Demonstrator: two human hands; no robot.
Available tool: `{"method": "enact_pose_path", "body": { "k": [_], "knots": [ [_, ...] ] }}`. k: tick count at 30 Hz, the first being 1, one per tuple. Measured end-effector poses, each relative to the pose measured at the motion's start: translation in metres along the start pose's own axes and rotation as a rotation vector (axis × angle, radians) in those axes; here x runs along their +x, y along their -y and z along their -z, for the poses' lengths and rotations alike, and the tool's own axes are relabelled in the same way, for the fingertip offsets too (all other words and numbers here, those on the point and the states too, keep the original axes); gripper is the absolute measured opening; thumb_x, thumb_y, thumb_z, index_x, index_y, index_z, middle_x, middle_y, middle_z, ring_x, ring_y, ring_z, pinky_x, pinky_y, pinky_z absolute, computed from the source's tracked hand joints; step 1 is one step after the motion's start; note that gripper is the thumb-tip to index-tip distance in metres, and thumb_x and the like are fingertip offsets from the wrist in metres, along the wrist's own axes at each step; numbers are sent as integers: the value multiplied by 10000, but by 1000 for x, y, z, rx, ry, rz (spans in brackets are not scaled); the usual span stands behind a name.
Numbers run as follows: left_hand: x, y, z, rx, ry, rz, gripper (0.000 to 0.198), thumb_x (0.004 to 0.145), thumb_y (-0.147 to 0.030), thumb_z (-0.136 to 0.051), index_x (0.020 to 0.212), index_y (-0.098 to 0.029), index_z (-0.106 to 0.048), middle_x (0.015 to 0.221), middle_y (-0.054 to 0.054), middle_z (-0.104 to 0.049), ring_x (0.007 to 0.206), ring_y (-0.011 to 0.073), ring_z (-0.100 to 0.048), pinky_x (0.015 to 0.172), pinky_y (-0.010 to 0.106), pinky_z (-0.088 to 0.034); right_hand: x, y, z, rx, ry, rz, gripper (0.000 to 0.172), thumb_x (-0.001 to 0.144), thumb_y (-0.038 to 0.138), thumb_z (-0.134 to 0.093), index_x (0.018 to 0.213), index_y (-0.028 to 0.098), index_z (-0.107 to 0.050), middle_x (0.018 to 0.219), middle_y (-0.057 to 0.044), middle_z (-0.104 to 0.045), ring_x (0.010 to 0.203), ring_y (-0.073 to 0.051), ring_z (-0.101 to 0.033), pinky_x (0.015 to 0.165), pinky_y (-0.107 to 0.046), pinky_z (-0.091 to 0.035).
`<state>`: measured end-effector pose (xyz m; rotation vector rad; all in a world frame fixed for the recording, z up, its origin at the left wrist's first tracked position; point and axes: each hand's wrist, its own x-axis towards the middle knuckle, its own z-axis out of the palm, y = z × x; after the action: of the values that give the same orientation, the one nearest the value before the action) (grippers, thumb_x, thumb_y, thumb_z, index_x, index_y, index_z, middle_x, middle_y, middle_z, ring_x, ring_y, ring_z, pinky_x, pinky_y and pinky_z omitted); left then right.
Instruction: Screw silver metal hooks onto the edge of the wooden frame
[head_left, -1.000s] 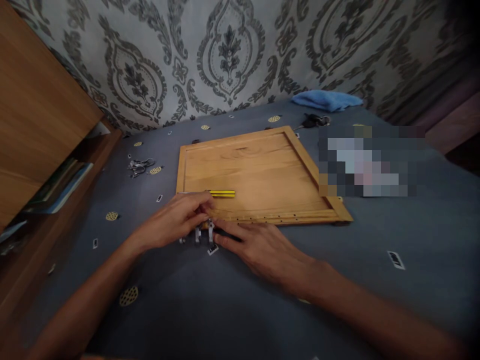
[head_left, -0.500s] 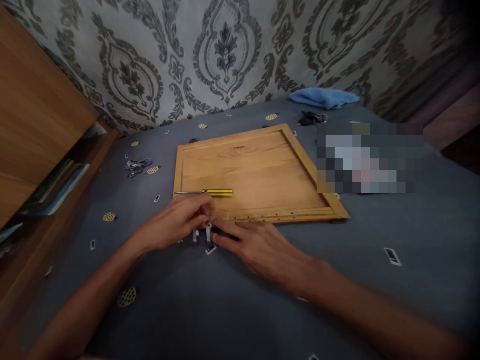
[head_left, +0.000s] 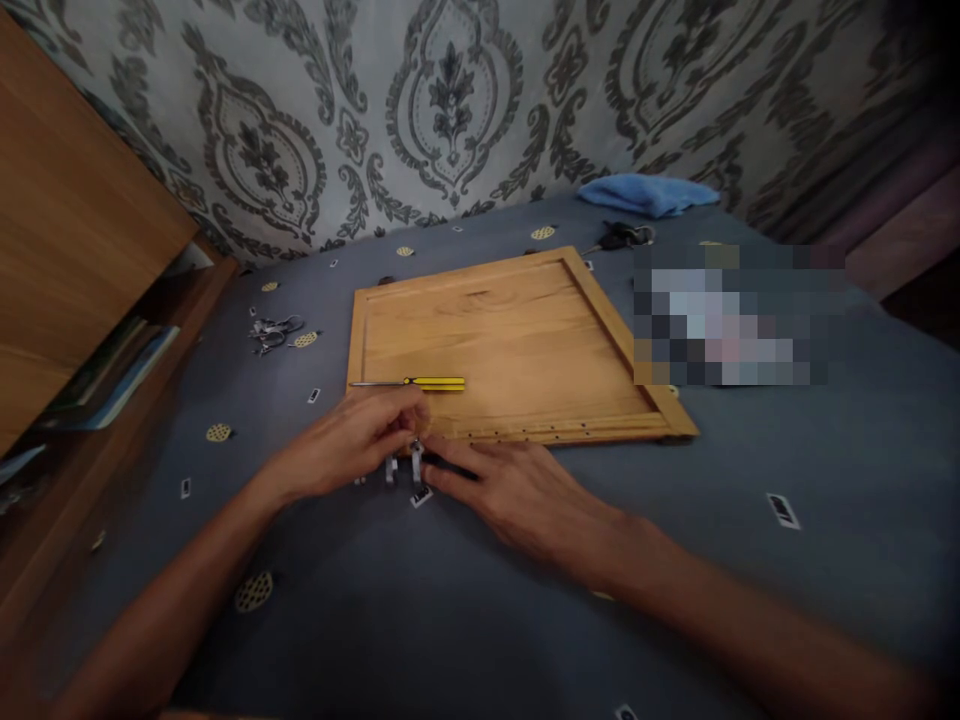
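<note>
A wooden panel (head_left: 525,340) with a raised frame lies flat on a grey-blue patterned cloth (head_left: 750,560). A yellow-handled screwdriver (head_left: 420,383) rests on its near left part. At the panel's near left corner my left hand (head_left: 352,445) has its fingers pinched together on a small metal fitting (head_left: 401,465) with silvery prongs. My right hand (head_left: 517,495) lies beside it, fingers stretched forward, fingertips touching the same fitting at the panel's edge.
A wooden shelf unit (head_left: 82,260) with books stands at the left. Small metal parts (head_left: 274,332) lie left of the panel. A blue cloth (head_left: 649,193) and dark keys (head_left: 622,236) sit at the back right. A patterned wall rises behind.
Both hands stay at the panel's near left corner on the metal fitting. The view has shifted very slightly; nothing else has moved.
</note>
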<state>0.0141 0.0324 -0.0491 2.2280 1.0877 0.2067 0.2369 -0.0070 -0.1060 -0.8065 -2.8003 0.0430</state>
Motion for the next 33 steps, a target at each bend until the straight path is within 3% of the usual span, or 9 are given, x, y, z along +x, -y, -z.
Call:
{"method": "enact_pose_path", "body": {
  "k": [11,24,28,33],
  "knots": [
    [2,0,-3,-37,-13,41,157,982,-217,-535,1067,-159,-655,882,20,-674,779,146,-604,679,255,-433,-1,1,-1,-17,35,-5,434,893,30,-593,1276,226,-649,1458,-87,-624,802,-206,-742,605,-335,-556],
    [-2,-2,4,-60,-61,69,150,1001,-286,-555,1021,-175,-655,844,-11,-678,712,124,-596,652,242,-430,0,0,-1,-6,-11,-1,443,877,22,-603,1261,235,-659,1446,-90,-632,838,-213,-735,630,-341,-559],
    [-12,-2,2,-40,-74,0,186,1000,-372,-604,1029,-192,-643,957,13,-689,872,171,-643,773,282,-481,-1,0,-1,11,13,-4,467,881,21,-611,1299,226,-644,1442,-100,-634,852,-216,-737,648,-342,-565],
    [-25,-2,-12,53,-95,-66,393,909,-391,-754,1221,-220,-587,1295,80,-637,1208,263,-594,1012,402,-486,-1,1,-1,47,-3,-16,427,918,61,-630,1306,237,-642,1426,-90,-646,913,-227,-745,654,-330,-571]
  ]
}}
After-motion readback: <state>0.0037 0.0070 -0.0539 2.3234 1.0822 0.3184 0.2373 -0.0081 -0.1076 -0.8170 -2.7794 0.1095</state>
